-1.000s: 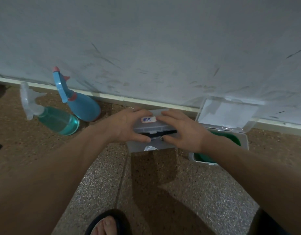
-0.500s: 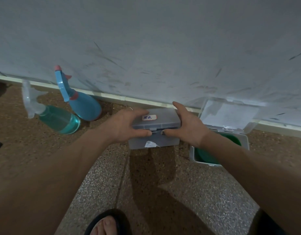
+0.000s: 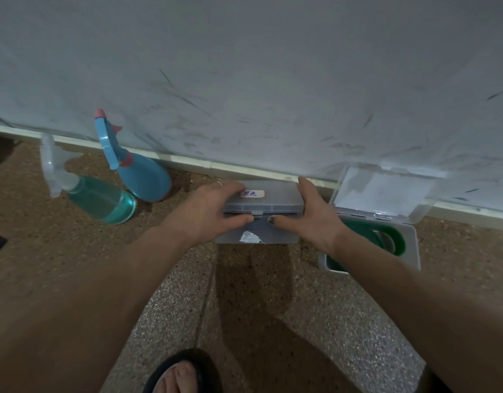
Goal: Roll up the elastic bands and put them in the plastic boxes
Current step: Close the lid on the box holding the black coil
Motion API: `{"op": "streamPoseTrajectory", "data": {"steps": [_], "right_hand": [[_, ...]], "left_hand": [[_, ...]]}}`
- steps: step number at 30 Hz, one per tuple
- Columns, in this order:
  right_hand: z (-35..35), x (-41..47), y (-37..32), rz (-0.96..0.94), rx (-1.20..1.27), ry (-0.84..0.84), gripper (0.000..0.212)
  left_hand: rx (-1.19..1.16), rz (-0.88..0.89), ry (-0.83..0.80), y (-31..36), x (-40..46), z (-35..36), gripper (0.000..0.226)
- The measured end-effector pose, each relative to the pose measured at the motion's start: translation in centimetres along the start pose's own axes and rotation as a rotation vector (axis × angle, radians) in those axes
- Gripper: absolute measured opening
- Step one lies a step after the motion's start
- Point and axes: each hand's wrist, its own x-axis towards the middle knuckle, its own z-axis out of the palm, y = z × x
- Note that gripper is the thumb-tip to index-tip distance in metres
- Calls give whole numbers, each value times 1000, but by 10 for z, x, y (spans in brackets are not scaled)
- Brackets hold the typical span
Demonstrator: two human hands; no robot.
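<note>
A translucent grey plastic box (image 3: 276, 204) with a white label on its lid stands on the floor against the wall. Its lid is down. My left hand (image 3: 209, 212) grips the box's left end, fingers over the lid, thumb at the front clasp. My right hand (image 3: 315, 215) grips the right end, thumb pressing the front below the lid edge. To the right stands a second clear plastic box (image 3: 412, 245) with its lid (image 3: 383, 194) open against the wall. A rolled green elastic band (image 3: 386, 236) lies inside it.
Two spray bottles stand at the left by the wall: a clear one with green liquid (image 3: 100, 198) and a blue one with a red nozzle (image 3: 142, 174). My foot in a black sandal (image 3: 182, 373) is at the bottom. The floor is speckled stone.
The grey box's lid has come down from partly open to closed. My right hand moved from the top of the lid to the box's right end.
</note>
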Motion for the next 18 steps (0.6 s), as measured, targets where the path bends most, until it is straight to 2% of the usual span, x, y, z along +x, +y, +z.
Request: {"op": "streamPoseTrajectory", "data": {"steps": [4, 9, 14, 18], "right_hand": [[9, -1, 4, 19, 32, 34, 97], [12, -7, 0, 12, 72, 90, 86], [13, -11, -4, 9, 71, 99, 77], [17, -11, -6, 17, 64, 116, 85]], "left_hand": [[-18, 22, 56, 1, -6, 5, 57], [-43, -36, 56, 3, -2, 5, 62], [-15, -35, 35, 5, 2, 0, 51], [58, 22, 13, 11, -7, 1, 46]]}}
